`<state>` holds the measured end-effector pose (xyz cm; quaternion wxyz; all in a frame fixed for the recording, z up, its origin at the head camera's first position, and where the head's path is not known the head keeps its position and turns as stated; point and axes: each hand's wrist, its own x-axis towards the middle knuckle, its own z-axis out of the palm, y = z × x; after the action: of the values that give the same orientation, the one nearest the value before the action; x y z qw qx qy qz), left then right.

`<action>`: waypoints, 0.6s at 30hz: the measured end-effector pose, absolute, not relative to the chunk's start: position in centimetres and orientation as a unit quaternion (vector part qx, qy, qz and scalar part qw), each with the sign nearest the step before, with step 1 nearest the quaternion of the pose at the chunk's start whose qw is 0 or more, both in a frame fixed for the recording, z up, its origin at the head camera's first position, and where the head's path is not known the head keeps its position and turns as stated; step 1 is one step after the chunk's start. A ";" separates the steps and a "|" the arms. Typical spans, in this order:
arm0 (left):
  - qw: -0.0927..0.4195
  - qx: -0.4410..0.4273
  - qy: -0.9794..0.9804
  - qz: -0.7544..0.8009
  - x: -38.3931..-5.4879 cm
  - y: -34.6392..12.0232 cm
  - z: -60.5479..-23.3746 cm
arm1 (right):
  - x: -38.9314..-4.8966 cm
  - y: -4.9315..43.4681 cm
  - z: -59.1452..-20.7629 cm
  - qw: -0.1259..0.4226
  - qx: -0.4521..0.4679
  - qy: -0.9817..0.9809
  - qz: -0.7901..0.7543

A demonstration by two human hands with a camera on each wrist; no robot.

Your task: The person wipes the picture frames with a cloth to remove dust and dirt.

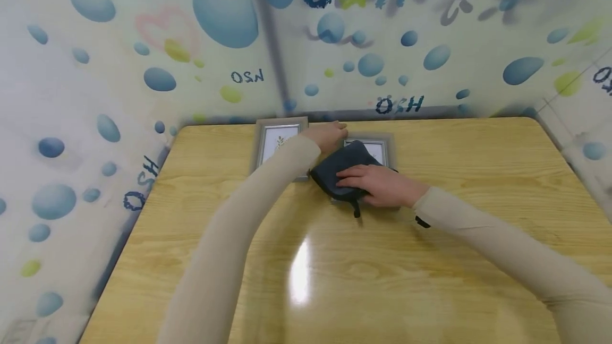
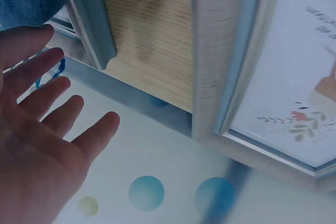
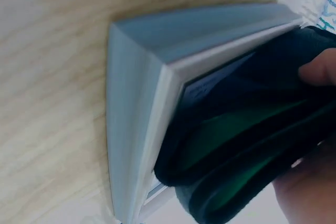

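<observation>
A dark blue-grey folded cloth [image 1: 341,166] lies across the right picture frame [image 1: 389,147], covering much of its front. My right hand [image 1: 382,185] grips the cloth, its fingers spread over the upper face. In the right wrist view the thumb and hand hold the folded layers of the cloth [image 3: 236,166] against the frame [image 3: 134,103]. My left hand [image 1: 329,136] hovers between the two frames near the table's far edge. The left wrist view shows that hand [image 2: 47,124] with loosely extended fingers, holding nothing. Beside it stands the left picture frame [image 2: 218,77], with a botanical print.
The frames lie on a light wood table [image 1: 358,275], close to its back edge. Behind rises a pale wall [image 1: 296,57] patterned with blue and green drops and lettering. A small tab [image 1: 356,208] hangs from the cloth's near corner.
</observation>
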<state>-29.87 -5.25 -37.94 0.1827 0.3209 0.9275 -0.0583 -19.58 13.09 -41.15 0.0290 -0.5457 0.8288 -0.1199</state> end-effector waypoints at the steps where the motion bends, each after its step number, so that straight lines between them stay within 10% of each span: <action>1: 0.193 0.316 0.927 -0.060 -30.1 -5.0 -38.1 | -19.8 13.0 -41.3 0.020 -0.542 0.832 -0.114; 18: 0.196 0.302 0.932 -0.045 -31.6 -4.7 -39.5 | -20.3 12.7 -41.2 0.053 -0.498 0.865 -0.042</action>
<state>-31.64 -4.68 -39.54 0.1957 0.3018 0.9320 -0.0446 -20.26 12.67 -41.19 0.0527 -0.4979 0.8646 -0.0425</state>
